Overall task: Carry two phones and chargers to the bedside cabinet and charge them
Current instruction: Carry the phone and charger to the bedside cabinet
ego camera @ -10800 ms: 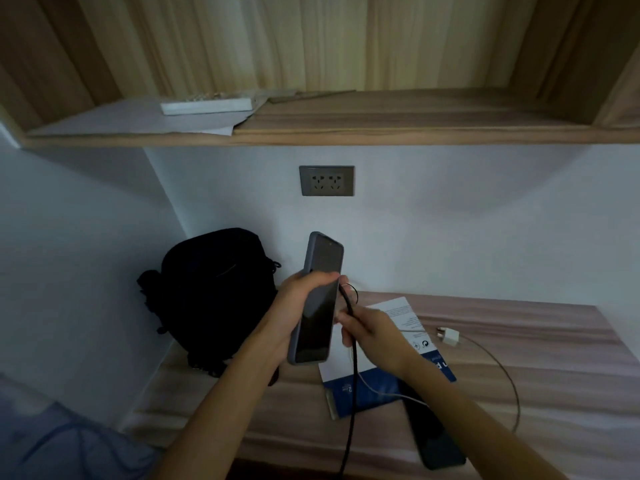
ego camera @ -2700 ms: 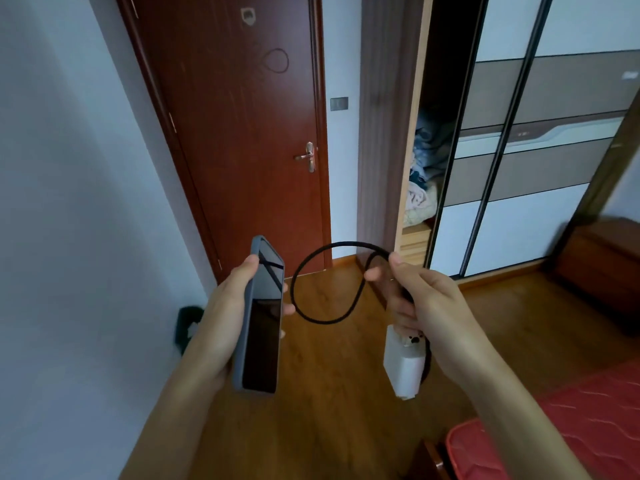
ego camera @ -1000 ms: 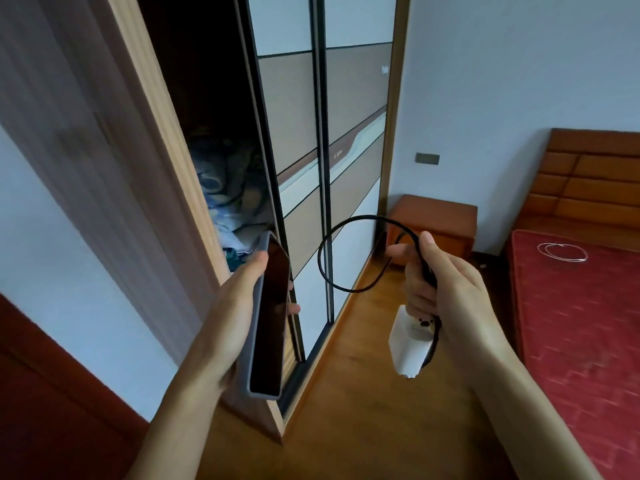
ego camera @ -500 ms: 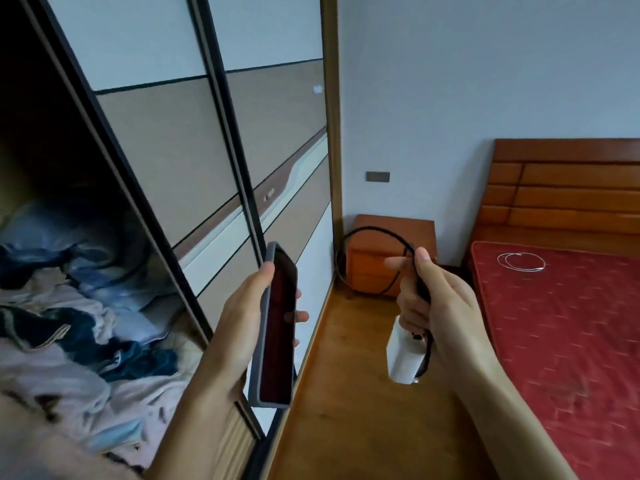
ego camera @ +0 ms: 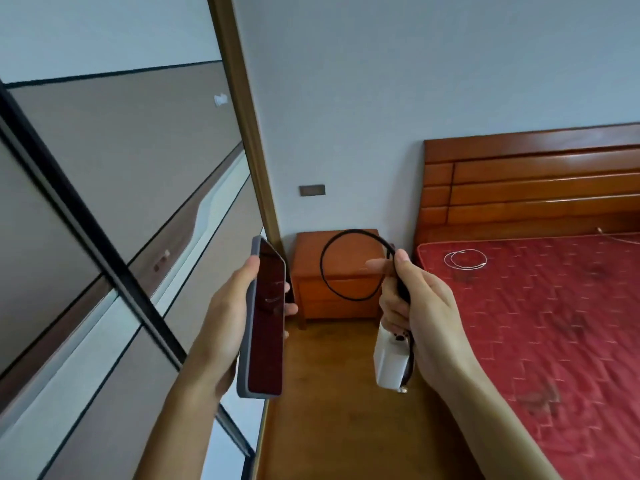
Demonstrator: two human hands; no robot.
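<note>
Grey-cased phone (ego camera: 266,323), white charger (ego camera: 389,362)

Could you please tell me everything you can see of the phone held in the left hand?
The slim rectangular phone in a grey case has a dark, glossy, unlit screen with a reddish reflection. It is held roughly upright in the air. The left hand grips it from behind, thumb on its left edge, fingertips curled over its right edge. Nothing else touches it.
</note>
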